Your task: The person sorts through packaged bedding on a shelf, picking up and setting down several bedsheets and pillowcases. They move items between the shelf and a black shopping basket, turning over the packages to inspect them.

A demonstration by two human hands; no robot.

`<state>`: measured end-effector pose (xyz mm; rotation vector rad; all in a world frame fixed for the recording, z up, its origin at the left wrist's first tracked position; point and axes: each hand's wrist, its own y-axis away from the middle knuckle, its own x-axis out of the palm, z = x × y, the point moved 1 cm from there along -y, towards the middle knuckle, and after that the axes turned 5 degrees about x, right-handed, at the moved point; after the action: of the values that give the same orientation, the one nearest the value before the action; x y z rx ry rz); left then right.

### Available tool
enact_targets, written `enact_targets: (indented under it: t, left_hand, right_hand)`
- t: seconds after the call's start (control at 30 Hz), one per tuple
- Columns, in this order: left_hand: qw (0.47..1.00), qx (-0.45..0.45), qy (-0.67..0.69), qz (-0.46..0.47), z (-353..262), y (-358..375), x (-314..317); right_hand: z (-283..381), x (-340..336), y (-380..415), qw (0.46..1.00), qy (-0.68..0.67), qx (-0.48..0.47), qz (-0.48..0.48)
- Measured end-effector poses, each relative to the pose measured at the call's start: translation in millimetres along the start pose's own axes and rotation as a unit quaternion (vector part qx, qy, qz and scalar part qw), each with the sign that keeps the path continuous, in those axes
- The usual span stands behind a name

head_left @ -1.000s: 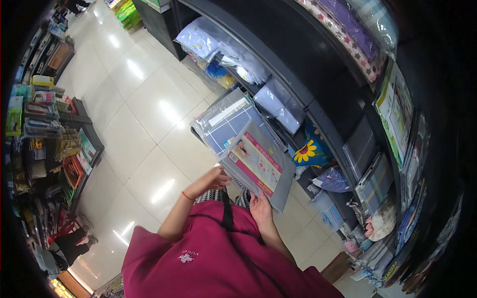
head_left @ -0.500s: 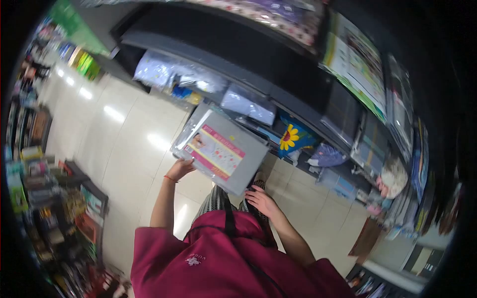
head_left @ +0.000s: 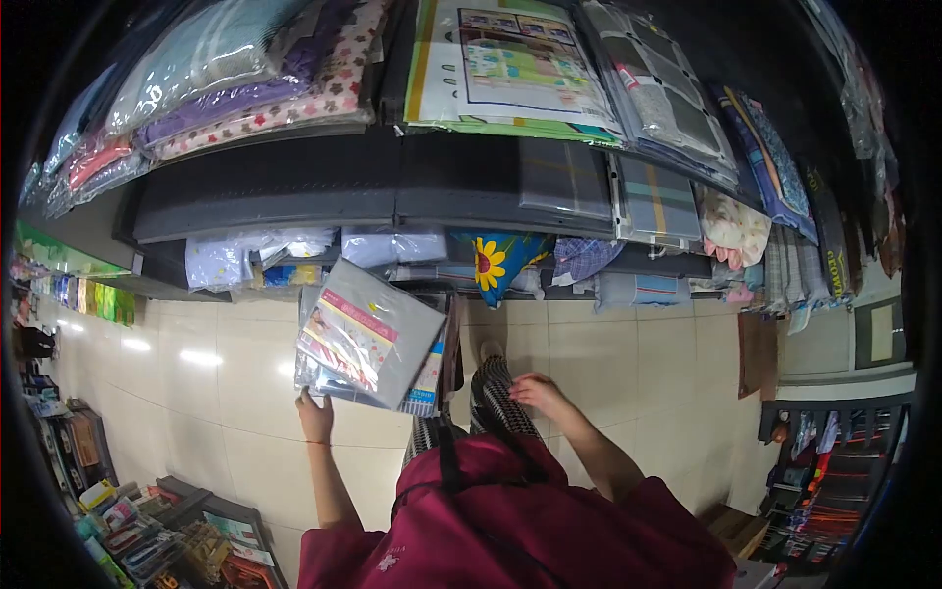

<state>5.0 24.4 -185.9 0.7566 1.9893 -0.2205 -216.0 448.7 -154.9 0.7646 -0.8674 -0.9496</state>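
A grey plastic-wrapped package (head_left: 368, 334) with a pink and yellow label lies tilted on top of other flat packages, one with a blue label (head_left: 428, 378), in front of the lower shelf. My left hand (head_left: 315, 416) is at the lower left corner of the clear wrapping, its fingers closed on that edge. To the right of the stack, my right hand (head_left: 537, 391) is apart from it, above my patterned trouser leg, with bent fingers and nothing visible in them.
Dark shelves (head_left: 294, 191) hold wrapped fabrics, including a blue sunflower piece (head_left: 494, 263). Tiled floor (head_left: 245, 344) lies below. Stocked racks stand at lower left (head_left: 231, 535) and lower right (head_left: 844, 481).
The view has turned and levelled with the shelves. My right hand has come away from the grey package, which now sits rotated over other packages that show beneath it.
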Motion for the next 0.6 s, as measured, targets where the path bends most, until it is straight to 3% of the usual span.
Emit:
enact_targets:
  t: [0.07,0.13,0.17,0.23,0.53,0.6]
  left_hand:
    - [0.983,0.159,-0.076,-0.051,-55,4,1]
    - [0.981,0.185,-0.061,0.014,-88,-11,41]
    - [0.970,0.176,-0.164,0.033,-108,-16,57]
    - [0.975,0.097,-0.144,0.135,-140,-23,76]
    - [0.964,0.003,-0.220,0.153,-173,25,101]
    - [0.961,-0.014,-0.232,0.150,-177,32,108]
  right_hand:
    - [20,-27,-1,0.998,-0.024,-0.030,-0.043]
    - [43,-44,2,0.997,-0.027,-0.066,-0.043]
    - [54,-47,7,0.996,-0.013,-0.072,-0.043]
    - [80,-51,17,0.995,0.016,-0.089,-0.042]
    - [113,-78,2,0.998,0.062,-0.005,0.014]
    - [130,-73,-1,0.998,0.058,-0.025,0.030]
